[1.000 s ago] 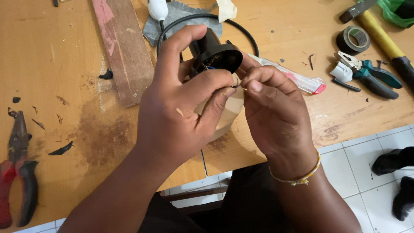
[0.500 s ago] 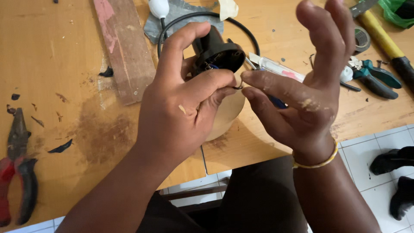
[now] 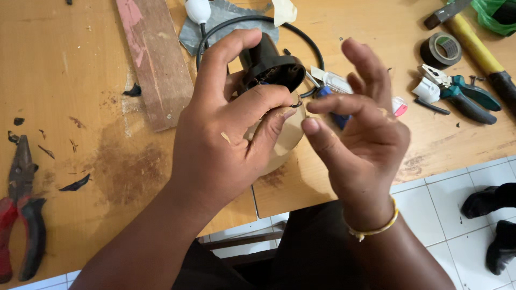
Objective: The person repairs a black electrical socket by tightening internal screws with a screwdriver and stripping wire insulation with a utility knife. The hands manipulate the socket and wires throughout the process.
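Note:
My left hand (image 3: 228, 134) grips a black lamp socket (image 3: 271, 67) with its open end facing up, over the wooden table (image 3: 80, 107). A thin wire end sticks out by my left index fingertip. A tan rounded piece (image 3: 285, 142) shows under the left fingers. My right hand (image 3: 357, 145) hovers just right of the socket with its fingers spread and nothing in it; thumb and index tips sit close to the wire end. A black cable (image 3: 312, 45) loops from behind the socket. A blue-handled tool (image 3: 336, 115) lies partly hidden behind the right hand.
A wooden plank (image 3: 156, 59) lies at upper left. Red-handled pliers (image 3: 19, 215) rest at the left edge. Teal-handled cutters (image 3: 459, 94), a black tape roll (image 3: 441, 49) and a yellow-handled hammer (image 3: 475, 45) lie at upper right. The white tiled floor (image 3: 451, 215) shows below the table edge.
My right hand let go at the socket's wire, lifted away with fingers opening, then came back lower beside the socket, still open. My left hand kept its grip.

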